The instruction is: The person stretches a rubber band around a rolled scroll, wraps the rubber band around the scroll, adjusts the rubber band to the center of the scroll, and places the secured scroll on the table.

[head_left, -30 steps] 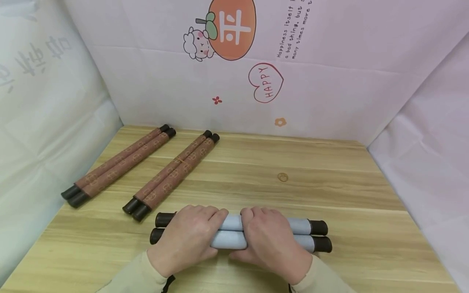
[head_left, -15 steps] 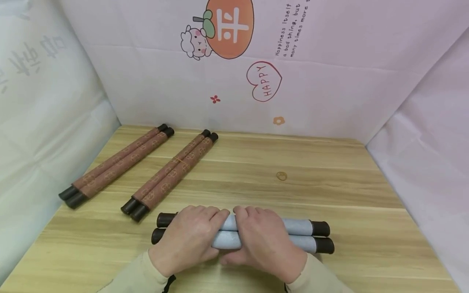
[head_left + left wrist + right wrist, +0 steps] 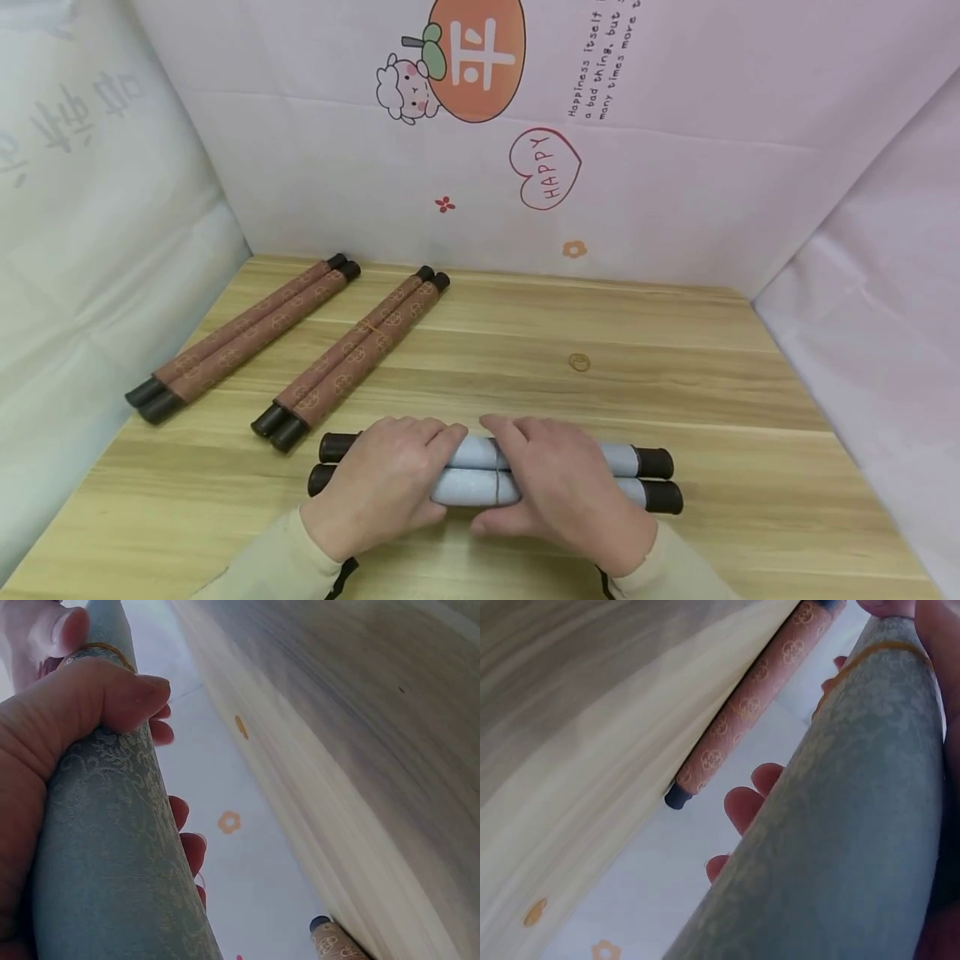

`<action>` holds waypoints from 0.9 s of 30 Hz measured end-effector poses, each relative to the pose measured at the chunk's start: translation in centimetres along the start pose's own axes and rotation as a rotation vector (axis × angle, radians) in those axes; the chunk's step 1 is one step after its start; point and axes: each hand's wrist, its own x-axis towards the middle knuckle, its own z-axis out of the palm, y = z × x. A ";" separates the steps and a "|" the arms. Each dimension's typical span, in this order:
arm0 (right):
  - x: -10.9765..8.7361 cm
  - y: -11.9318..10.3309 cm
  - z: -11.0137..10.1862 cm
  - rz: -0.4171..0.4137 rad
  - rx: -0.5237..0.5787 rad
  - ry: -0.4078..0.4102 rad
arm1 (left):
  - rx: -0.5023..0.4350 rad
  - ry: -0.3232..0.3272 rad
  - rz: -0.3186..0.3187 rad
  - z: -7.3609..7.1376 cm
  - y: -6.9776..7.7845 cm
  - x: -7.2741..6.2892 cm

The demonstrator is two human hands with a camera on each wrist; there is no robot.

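Note:
A light blue scroll (image 3: 465, 485), rolled from both sides onto two black-ended rods, lies crosswise before me in the head view. My left hand (image 3: 390, 487) grips its left half, thumb on the near side and fingers over the far side. My right hand (image 3: 570, 492) holds the right half in the same way. Between the hands a thin rubber band (image 3: 498, 483) runs round both rolls; in the right wrist view the band (image 3: 889, 646) looks yellow-brown against the patterned cloth. The palms hide parts of the scroll.
Two reddish-brown scrolls lie slantwise at the left: a nearer scroll (image 3: 360, 358) with a rubber band round its middle and a farther scroll (image 3: 247, 337). A loose rubber band (image 3: 579, 362) lies on the wooden table (image 3: 675, 375). White printed cloth (image 3: 660, 200) walls the back and sides.
My right hand first slid a little left along the blue scroll, then back right, uncovering the rubber band at the middle. The left hand has kept its grip in about the same place.

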 end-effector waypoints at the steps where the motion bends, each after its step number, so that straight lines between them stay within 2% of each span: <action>1: 0.0 -0.1 0.1 -0.008 0.008 0.009 | -0.002 0.000 0.001 0.0 0.0 0.0; 14: 0.0 0.0 -0.2 0.001 0.018 -0.081 | -0.015 -0.014 -0.012 0.2 0.0 -0.2; 24: 0.0 0.0 -0.1 0.033 -0.043 -0.128 | -0.020 -0.016 -0.009 0.3 -0.2 -0.3; 27: 0.0 0.0 0.1 0.040 -0.051 -0.134 | -0.044 -0.034 -0.012 0.3 -0.2 -0.4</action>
